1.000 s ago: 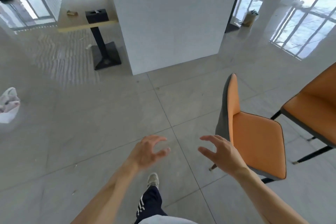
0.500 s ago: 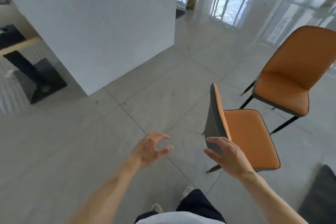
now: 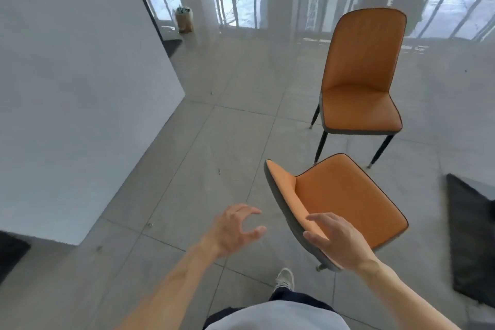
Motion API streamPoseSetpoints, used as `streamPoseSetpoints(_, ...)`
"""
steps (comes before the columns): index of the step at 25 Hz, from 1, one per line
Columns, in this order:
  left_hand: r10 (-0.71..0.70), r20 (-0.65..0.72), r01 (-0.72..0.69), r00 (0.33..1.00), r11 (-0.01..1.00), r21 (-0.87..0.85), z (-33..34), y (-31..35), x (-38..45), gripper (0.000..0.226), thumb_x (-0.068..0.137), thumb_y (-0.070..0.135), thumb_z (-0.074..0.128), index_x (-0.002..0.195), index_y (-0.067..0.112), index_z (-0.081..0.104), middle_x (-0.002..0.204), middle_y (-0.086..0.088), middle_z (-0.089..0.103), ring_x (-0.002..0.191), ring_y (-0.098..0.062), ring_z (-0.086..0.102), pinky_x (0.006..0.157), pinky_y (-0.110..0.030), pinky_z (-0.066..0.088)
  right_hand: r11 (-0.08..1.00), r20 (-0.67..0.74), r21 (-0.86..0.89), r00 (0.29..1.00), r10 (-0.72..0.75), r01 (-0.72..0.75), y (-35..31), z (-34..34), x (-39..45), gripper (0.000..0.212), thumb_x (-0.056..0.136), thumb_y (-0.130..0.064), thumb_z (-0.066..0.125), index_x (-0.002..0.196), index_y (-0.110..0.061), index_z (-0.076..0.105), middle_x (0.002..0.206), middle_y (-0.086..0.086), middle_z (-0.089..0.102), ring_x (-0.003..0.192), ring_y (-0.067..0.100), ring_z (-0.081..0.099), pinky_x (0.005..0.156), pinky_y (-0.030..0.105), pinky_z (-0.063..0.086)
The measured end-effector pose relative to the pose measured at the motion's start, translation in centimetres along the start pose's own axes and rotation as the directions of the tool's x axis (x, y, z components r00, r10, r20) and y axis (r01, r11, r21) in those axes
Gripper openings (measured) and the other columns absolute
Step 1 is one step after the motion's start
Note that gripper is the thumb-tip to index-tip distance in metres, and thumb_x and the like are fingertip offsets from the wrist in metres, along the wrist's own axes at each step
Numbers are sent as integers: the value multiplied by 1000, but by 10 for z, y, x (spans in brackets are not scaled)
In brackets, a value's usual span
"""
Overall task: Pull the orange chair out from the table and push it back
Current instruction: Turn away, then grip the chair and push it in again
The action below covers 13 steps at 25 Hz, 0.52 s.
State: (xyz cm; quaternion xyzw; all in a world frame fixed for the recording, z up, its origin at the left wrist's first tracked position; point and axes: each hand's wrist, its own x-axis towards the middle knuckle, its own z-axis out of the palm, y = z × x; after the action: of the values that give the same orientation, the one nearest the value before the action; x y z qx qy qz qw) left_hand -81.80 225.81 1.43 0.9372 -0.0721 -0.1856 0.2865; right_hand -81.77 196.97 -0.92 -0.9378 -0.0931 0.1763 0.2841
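1. Your right hand point(image 3: 338, 240) is over the top edge of the backrest of the near orange chair point(image 3: 340, 195). The fingers are spread wide and a little bent, and they hold nothing. It is not possible to tell whether the palm touches the backrest.
2. Your left hand point(image 3: 233, 230) is in the air to the left of this chair, apart from it. Its fingers are curved like a claw, wide from the thumb, with nothing between them.
3. The near orange chair stands on the grey tiled floor point(image 3: 187, 169), on the right side in front of you. You see its seat from above, and its back has a grey outer shell.
4. A second orange chair point(image 3: 361, 75) stands farther away, facing toward you, on thin black legs.
5. A large white pillar point(image 3: 75, 88) fills the left side of the scene.
6. A dark mat point(image 3: 471, 236) lies at the right edge.
7. Your light shoe point(image 3: 285, 278) is on the floor, near you, below the hands.
8. Far behind, a small pot with a plant point(image 3: 184, 19) stands beside the windows.
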Motion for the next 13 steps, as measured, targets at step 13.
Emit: streamPoseSetpoints(13,488,352,-584,799,771,255,-24,-24,162,62,80,65,54,132,31,51,130,3,42,128,-18,31,107,-38,34,804,-110,275,813,572,-528,-30,56,6,42,83,-65,56,120,-48,46,121,-22,50,93,3,47,79,23,37)
